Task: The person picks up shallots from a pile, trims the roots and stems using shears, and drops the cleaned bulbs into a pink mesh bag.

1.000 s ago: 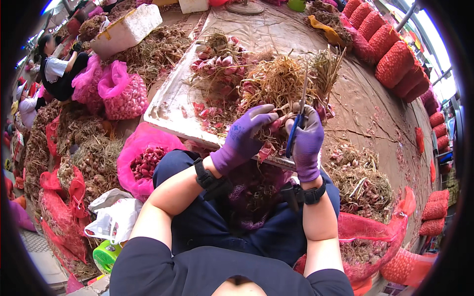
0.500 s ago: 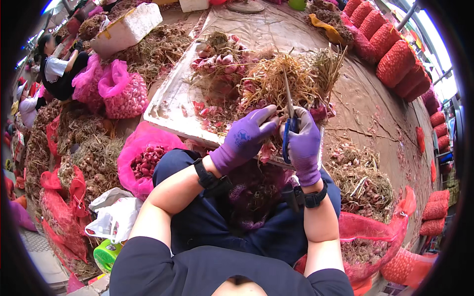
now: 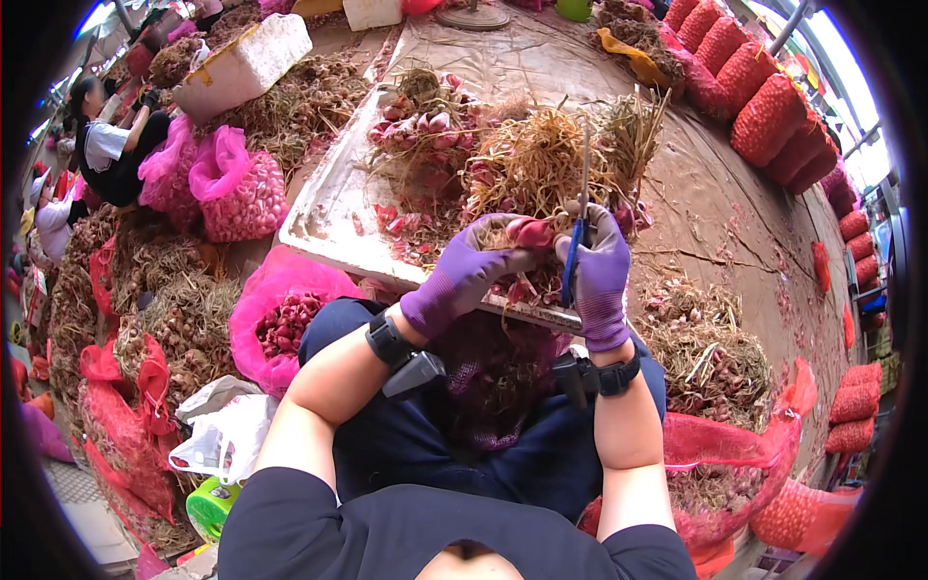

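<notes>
Both my hands wear purple gloves, above a white foam board [image 3: 319, 208]. My left hand [image 3: 474, 266] is closed on a red shallot [image 3: 532, 232], held up beside the right hand's fingers. In my right hand [image 3: 601, 275] are blue-handled scissors [image 3: 570, 261], their long blade pointing away from me. A bundle of dry straw-coloured shallot stems [image 3: 541, 159] lies just beyond the hands. More bunched shallots [image 3: 435, 126] rest on the board to its left. The fingertips partly hide the held shallot's far end.
A pink mesh bag [image 3: 256, 300] of red shallots stands by my left knee. Dried shallots [image 3: 715, 372] are heaped on the right. Full red mesh sacks [image 3: 768, 116] line the far right. Another person [image 3: 111, 145] sits at the far left. A white plastic bag [image 3: 227, 435] lies near my left elbow.
My left hand has turned and now shows a red shallot in its fingers. The scissors have swung from leaning left to nearly upright, and the right hand has shifted slightly.
</notes>
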Demonstrator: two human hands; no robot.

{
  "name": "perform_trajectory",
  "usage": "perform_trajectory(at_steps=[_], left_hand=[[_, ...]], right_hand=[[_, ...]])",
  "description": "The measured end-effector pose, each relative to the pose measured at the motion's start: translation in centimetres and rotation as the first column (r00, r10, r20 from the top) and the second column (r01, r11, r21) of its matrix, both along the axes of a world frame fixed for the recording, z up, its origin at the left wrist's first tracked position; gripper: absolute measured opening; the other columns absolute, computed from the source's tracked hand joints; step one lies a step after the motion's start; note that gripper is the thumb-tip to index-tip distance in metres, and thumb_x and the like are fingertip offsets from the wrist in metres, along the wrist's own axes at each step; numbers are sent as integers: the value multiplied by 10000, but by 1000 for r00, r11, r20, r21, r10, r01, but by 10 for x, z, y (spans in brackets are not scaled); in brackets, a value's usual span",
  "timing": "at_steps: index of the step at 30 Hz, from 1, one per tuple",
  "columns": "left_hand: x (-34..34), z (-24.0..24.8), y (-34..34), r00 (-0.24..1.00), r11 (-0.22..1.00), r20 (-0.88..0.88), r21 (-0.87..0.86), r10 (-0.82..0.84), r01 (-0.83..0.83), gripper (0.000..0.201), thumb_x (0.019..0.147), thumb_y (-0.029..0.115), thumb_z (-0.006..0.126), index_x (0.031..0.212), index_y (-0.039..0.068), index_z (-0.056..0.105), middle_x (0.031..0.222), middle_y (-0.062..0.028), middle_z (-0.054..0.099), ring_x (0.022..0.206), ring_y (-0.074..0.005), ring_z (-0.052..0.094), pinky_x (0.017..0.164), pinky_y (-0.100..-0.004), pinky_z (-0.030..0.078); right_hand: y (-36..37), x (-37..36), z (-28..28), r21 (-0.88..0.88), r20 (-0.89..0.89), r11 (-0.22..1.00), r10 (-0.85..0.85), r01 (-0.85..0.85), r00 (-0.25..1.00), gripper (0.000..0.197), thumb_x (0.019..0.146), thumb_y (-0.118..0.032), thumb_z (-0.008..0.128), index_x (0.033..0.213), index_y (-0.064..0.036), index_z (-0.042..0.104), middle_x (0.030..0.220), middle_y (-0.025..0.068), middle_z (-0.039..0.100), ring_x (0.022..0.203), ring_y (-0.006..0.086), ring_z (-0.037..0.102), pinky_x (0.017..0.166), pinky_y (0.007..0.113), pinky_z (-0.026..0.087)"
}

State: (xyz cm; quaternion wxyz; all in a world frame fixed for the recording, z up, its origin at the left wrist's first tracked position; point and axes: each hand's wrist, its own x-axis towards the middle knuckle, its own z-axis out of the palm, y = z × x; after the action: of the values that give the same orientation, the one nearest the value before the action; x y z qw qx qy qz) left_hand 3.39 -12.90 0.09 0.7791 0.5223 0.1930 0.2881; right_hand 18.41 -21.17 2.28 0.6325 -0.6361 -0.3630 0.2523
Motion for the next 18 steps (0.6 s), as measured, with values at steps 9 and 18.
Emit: perform_trajectory(at_steps=[9, 18], left_hand=[[-5, -6, 7, 962, 967, 169, -102, -213, 232, 427, 978, 156, 507, 1375, 16, 439, 1279, -93, 563, 1137, -202, 587, 938, -355, 501], [-10, 5, 18, 1000, 862, -26, 507, 15, 1, 469, 918, 121, 612, 1344, -5, 463, 1242, -94, 588, 1091, -159, 591, 894, -309, 502]], right_hand=[[3, -11, 8, 79, -191, 983, 175, -163, 966, 432, 823, 7, 688, 1207, -12, 491, 942, 50, 639, 789, 96, 619, 714, 221, 523], [-2, -17, 15, 119, -227, 970, 234, -211, 946, 435, 797, 91, 598, 1210, 4, 496, 934, 74, 654, 781, 99, 636, 714, 214, 525]])
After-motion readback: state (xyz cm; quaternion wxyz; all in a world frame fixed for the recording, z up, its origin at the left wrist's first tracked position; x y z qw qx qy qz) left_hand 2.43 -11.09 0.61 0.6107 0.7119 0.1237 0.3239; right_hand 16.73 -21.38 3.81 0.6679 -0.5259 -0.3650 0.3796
